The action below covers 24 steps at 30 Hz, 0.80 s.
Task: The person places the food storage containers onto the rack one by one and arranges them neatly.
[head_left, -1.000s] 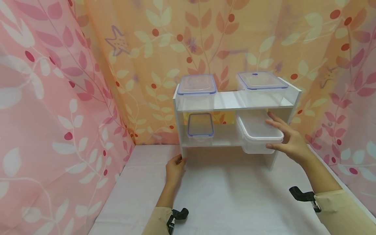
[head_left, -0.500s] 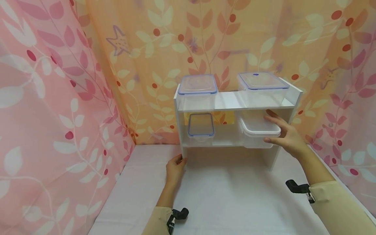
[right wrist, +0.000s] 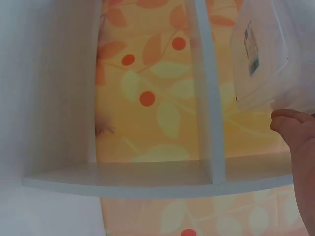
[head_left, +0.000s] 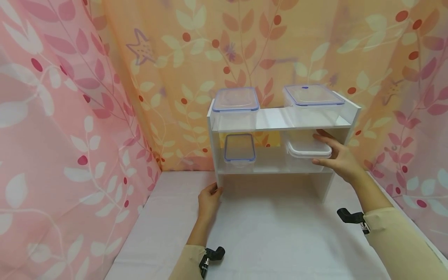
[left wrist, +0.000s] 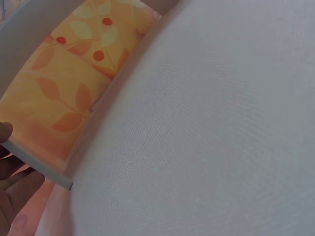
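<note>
My right hand (head_left: 337,157) grips a clear plastic food container (head_left: 309,149) with a whitish lid, its thumb at the front and its fingers over the lid's right side. Most of the container is inside the right of the shelf unit's middle level. In the right wrist view, part of the container (right wrist: 263,64) shows above the hand (right wrist: 298,142). My left hand (head_left: 209,201) pinches the lower front edge of the left side panel of the white shelf unit (head_left: 273,170). The left wrist view shows these fingers (left wrist: 22,189) on both sides of the panel edge (left wrist: 39,166).
Two clear containers with blue-rimmed lids, one left (head_left: 235,100) and one right (head_left: 314,95), stand on the top shelf. A smaller blue-rimmed container (head_left: 239,148) sits at the middle level's left. A white cloth (head_left: 266,233) covers the table. Patterned curtains (head_left: 175,77) hang behind and beside.
The white-lidded container has moved back into the middle level and slightly left, with my right hand following it. My left hand has stayed on the side panel.
</note>
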Each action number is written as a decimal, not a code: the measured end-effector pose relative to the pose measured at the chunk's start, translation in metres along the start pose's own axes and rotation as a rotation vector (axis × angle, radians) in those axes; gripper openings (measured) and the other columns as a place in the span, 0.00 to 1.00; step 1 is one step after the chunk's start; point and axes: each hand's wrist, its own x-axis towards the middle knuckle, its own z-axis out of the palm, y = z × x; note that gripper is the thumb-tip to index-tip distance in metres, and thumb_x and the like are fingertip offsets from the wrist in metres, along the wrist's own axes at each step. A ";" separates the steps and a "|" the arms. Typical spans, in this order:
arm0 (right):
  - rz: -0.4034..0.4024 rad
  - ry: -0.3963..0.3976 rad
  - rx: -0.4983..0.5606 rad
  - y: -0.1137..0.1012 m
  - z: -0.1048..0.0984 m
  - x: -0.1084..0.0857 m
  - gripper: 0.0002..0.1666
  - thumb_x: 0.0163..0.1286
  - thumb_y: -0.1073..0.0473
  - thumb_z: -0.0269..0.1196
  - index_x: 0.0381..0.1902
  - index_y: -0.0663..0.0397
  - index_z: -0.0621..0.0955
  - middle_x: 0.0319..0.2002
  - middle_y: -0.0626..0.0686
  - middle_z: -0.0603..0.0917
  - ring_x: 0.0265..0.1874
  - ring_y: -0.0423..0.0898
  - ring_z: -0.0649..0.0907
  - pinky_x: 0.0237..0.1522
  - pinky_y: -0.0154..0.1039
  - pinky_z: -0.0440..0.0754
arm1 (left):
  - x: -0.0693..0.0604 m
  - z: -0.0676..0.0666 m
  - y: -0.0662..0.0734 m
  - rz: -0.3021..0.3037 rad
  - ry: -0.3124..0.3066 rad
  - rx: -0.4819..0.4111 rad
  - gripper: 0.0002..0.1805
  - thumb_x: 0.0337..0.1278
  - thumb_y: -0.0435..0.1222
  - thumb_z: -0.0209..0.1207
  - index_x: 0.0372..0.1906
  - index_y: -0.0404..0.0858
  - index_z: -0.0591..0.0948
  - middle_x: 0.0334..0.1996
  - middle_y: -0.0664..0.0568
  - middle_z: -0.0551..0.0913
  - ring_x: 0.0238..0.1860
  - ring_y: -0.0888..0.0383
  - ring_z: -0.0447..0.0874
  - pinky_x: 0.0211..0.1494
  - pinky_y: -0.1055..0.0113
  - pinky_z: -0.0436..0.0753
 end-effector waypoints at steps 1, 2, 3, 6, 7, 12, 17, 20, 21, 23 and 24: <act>-0.001 -0.001 0.003 0.001 0.000 0.001 0.48 0.64 0.68 0.71 0.79 0.44 0.66 0.83 0.45 0.53 0.73 0.65 0.64 0.49 0.20 0.77 | 0.000 0.000 0.000 0.004 0.000 0.004 0.17 0.66 0.39 0.67 0.56 0.39 0.87 0.50 0.47 0.90 0.46 0.57 0.90 0.46 0.59 0.87; 0.000 0.000 -0.001 0.002 0.000 0.002 0.48 0.64 0.67 0.71 0.79 0.43 0.65 0.83 0.45 0.52 0.73 0.65 0.64 0.49 0.20 0.77 | 0.000 0.000 0.000 0.008 0.000 0.005 0.17 0.66 0.39 0.67 0.56 0.38 0.87 0.50 0.47 0.90 0.46 0.57 0.90 0.46 0.60 0.87; 0.003 -0.001 0.001 0.003 0.000 0.002 0.48 0.64 0.67 0.71 0.79 0.43 0.65 0.83 0.45 0.52 0.73 0.65 0.64 0.49 0.20 0.77 | 0.000 -0.001 -0.001 0.010 0.000 0.006 0.17 0.66 0.39 0.66 0.57 0.38 0.87 0.50 0.47 0.90 0.46 0.56 0.90 0.45 0.61 0.87; 0.006 0.006 0.002 0.006 0.001 0.003 0.47 0.65 0.67 0.71 0.79 0.45 0.66 0.83 0.45 0.52 0.70 0.56 0.68 0.49 0.20 0.77 | 0.000 -0.001 -0.001 0.013 -0.001 0.008 0.19 0.66 0.39 0.66 0.57 0.36 0.86 0.49 0.47 0.90 0.46 0.56 0.90 0.43 0.63 0.87; 0.005 0.008 0.009 0.006 0.001 0.003 0.47 0.65 0.67 0.71 0.79 0.46 0.66 0.83 0.45 0.53 0.69 0.53 0.69 0.49 0.20 0.77 | 0.001 0.000 -0.001 0.012 -0.001 0.007 0.19 0.66 0.39 0.66 0.58 0.36 0.86 0.49 0.48 0.90 0.46 0.56 0.90 0.42 0.63 0.87; 0.006 0.014 0.034 0.010 0.002 0.005 0.46 0.65 0.68 0.70 0.78 0.48 0.67 0.83 0.43 0.53 0.64 0.39 0.69 0.49 0.20 0.78 | 0.001 0.001 0.000 0.012 0.000 -0.002 0.19 0.66 0.39 0.66 0.58 0.35 0.85 0.50 0.46 0.90 0.47 0.55 0.90 0.47 0.60 0.87; 0.018 0.006 0.049 0.012 0.004 0.006 0.45 0.66 0.67 0.70 0.78 0.48 0.66 0.83 0.43 0.51 0.67 0.46 0.68 0.49 0.21 0.78 | 0.001 0.000 0.001 0.010 0.000 0.003 0.19 0.66 0.39 0.66 0.58 0.35 0.85 0.51 0.46 0.90 0.48 0.55 0.90 0.48 0.58 0.87; 0.030 0.000 0.048 0.013 0.006 0.006 0.46 0.66 0.67 0.70 0.79 0.47 0.66 0.83 0.43 0.50 0.70 0.54 0.66 0.49 0.20 0.78 | 0.000 0.000 0.001 0.010 0.001 0.009 0.19 0.67 0.40 0.66 0.58 0.35 0.85 0.50 0.47 0.90 0.48 0.55 0.90 0.46 0.59 0.87; 0.032 -0.001 0.046 0.015 0.006 0.007 0.46 0.66 0.67 0.70 0.79 0.47 0.66 0.83 0.43 0.50 0.71 0.57 0.65 0.49 0.20 0.77 | 0.000 0.000 0.001 0.007 0.000 0.009 0.19 0.67 0.40 0.66 0.59 0.36 0.85 0.50 0.47 0.90 0.47 0.55 0.90 0.45 0.60 0.87; 0.040 -0.006 0.039 0.017 0.007 0.006 0.46 0.67 0.66 0.70 0.79 0.45 0.65 0.83 0.43 0.50 0.72 0.61 0.64 0.48 0.20 0.77 | 0.000 0.000 0.000 -0.001 -0.002 0.012 0.19 0.67 0.40 0.65 0.59 0.36 0.85 0.50 0.48 0.90 0.47 0.56 0.90 0.43 0.62 0.87; 0.042 -0.010 0.038 0.019 0.008 0.006 0.46 0.67 0.66 0.69 0.79 0.45 0.65 0.83 0.43 0.49 0.72 0.63 0.63 0.48 0.20 0.77 | -0.001 0.000 0.000 -0.006 -0.002 0.011 0.19 0.67 0.40 0.65 0.59 0.37 0.85 0.50 0.48 0.90 0.47 0.56 0.90 0.43 0.63 0.87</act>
